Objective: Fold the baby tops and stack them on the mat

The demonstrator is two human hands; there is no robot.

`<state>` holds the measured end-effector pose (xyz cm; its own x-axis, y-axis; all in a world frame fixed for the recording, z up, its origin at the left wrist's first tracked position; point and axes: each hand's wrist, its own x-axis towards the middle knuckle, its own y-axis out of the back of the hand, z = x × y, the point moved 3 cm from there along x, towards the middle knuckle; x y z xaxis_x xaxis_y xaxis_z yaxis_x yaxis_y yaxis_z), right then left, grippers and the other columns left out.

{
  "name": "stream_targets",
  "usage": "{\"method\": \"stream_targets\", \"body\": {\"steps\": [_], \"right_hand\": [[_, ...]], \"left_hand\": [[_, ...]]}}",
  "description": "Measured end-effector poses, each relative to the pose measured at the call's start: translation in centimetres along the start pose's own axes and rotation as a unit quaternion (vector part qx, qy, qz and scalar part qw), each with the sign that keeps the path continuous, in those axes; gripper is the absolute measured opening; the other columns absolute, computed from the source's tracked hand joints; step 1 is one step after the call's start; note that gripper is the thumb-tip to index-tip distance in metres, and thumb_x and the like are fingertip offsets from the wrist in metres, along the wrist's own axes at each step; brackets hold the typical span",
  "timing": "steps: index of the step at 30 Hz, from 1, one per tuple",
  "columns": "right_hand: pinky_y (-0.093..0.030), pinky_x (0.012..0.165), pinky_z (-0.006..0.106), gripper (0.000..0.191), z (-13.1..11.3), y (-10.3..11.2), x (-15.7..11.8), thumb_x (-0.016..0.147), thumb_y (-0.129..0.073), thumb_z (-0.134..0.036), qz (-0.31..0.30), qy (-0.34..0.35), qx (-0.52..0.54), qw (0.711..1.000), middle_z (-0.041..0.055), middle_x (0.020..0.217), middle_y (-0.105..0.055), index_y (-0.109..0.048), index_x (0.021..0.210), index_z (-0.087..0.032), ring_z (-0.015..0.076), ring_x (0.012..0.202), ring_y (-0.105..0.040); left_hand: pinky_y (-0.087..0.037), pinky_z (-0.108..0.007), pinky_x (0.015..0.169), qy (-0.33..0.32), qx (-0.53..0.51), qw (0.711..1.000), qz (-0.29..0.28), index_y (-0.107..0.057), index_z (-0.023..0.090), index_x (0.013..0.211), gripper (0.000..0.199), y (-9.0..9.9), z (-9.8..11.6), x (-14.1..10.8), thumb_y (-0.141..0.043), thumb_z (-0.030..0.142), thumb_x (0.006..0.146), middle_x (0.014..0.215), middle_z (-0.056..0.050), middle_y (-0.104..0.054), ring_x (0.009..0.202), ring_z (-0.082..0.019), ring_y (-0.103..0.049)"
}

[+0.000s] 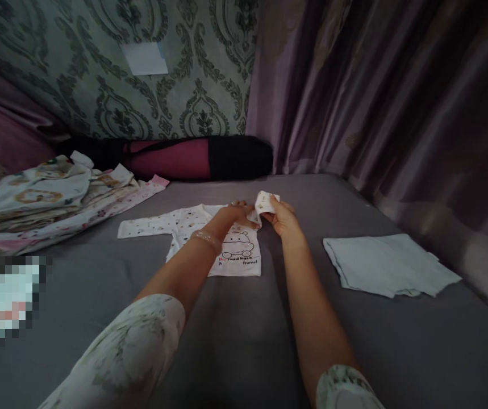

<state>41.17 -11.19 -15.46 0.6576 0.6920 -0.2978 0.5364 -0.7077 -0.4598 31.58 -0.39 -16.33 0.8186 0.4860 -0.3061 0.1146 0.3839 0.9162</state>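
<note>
Clock face centred on the small white shirt, 12 toward the wall.

Shirt (237,245) laid on a grey-covered surface (235,335), hem toward 6, hippo-like line drawing and lettering facing up. One sleeve (145,226) stretched out toward 9, lying fairly straight. The other sleeve (266,202) raised off the surface at about 2, its end bent over.

Left hand (244,214) set down at 1, on the shirt's upper part near the base of the raised sleeve; thumb held apart from the fingers, hand wide. Fingers partly hidden by the wrist. Right hand (285,218) just beside it at 2, narrow, sleeve end pinched between thumb and fingers.

Step in hand, as judged: the 2 o'clock sleeve being handled for folding or straightening, with the body of the shirt steadied by the left hand. Neither sleeve laid across the front; the drawing is partly covered only by the left forearm. Next move seems to call for the pinched end to be guided down flat, the shoulder kept pressed so that the body is not dragged toward 3. Bunching at the sleeve's base judged the main risk, the cloth being thin and soft.

Nearby: pale folded cloth (384,264) lying apart at 3; heap of printed clothes (51,196) at 10; dark and magenta roll (171,159) along the wall, 11 to 1.
</note>
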Motion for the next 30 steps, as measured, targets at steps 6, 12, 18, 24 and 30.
{"method": "stream_targets", "body": {"steps": [6,12,18,24,30], "right_hand": [[-0.059,0.060,0.027,0.012,1.1,-1.1,-0.1,0.089,-0.061,-0.025,-0.017,-0.021,-0.015,1.000,0.0015,0.070,-0.070,-0.063,0.098,-0.017,0.0149,0.065,-0.068],[-0.058,0.057,0.025,0.005,1.9,-1.4,0.1,0.090,-0.059,-0.021,-0.039,-0.019,0.001,0.999,0.0011,0.068,-0.068,-0.063,0.092,-0.017,0.0144,0.064,-0.067],[-0.058,0.057,0.022,0.010,3.6,-3.1,-0.5,0.087,-0.056,-0.009,-0.056,-0.012,-0.045,0.997,-0.0002,0.070,-0.069,-0.063,0.087,-0.017,0.0123,0.064,-0.066],[-0.054,0.087,0.031,0.028,6.0,-5.1,-1.9,0.090,-0.050,-0.014,-0.167,0.073,-0.245,0.952,0.0042,0.109,-0.071,-0.061,0.114,-0.020,0.0141,0.098,-0.067],[-0.032,0.111,0.034,0.044,7.5,-6.2,-4.3,0.095,-0.041,-0.025,-0.322,0.193,-0.546,0.749,0.0095,0.143,-0.049,-0.049,0.138,-0.018,0.0184,0.133,-0.044]], "left_hand": [[-0.029,-0.053,0.107,-0.056,-0.044,0.996,0.058,-0.049,0.022,0.136,0.087,-0.7,-1.1,-0.4,-0.062,0.071,0.065,0.144,-0.016,-0.041,0.134,-0.040,-0.032],[-0.039,-0.041,0.102,-0.041,-0.186,0.960,0.205,-0.045,0.015,0.139,0.075,-0.9,-4.9,-4.1,-0.066,0.048,0.075,0.137,-0.018,-0.049,0.124,-0.031,-0.047],[-0.051,-0.030,0.079,0.085,-0.470,0.828,0.293,-0.051,0.014,0.133,0.052,-2.9,-8.5,-9.4,-0.054,0.036,0.086,0.115,-0.013,-0.063,0.093,-0.018,-0.061],[-0.051,-0.028,0.082,0.072,-0.540,0.782,0.303,-0.046,0.017,0.139,0.052,-4.3,-8.6,-10.1,-0.044,0.040,0.093,0.117,-0.012,-0.064,0.096,-0.016,-0.062],[-0.050,-0.029,0.082,0.055,-0.507,0.805,0.303,-0.049,0.022,0.139,0.054,-4.0,-8.0,-10.1,-0.038,0.051,0.094,0.131,-0.009,-0.057,0.106,-0.020,-0.058]]}}
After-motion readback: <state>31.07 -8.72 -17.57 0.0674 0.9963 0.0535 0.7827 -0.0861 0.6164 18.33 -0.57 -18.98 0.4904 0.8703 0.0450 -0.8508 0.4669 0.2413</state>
